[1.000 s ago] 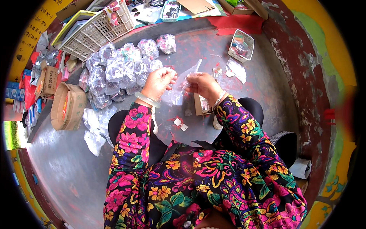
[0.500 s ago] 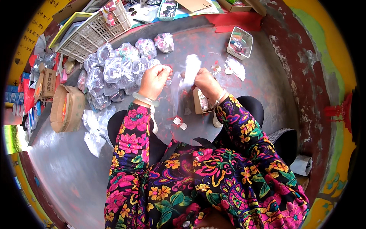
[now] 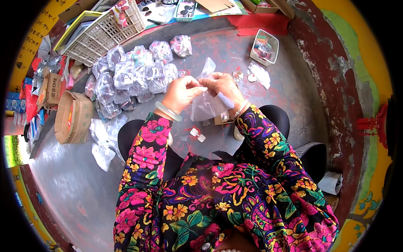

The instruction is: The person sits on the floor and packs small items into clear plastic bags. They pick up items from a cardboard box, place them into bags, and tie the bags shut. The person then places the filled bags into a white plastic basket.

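Head view, centre frame: I see right hand (image 3: 228, 89) pinching clear bag (image 3: 208, 107), left hand's (image 3: 178, 95) grip I can't tell; tugging could tear it.

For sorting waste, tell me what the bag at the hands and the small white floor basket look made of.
Bag: see-through, creased, so probably thin plastic film, slightly glossy. Small white basket: latticed sides suggest moulded plastic; finish unclear.

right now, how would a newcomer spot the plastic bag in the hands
On the grey floor, find the heap of bulging bags. Just right of it, the left hand and right hand come together. The plastic bag hangs there, limp and see-through, whereas the heaped bags are rounded and filled.
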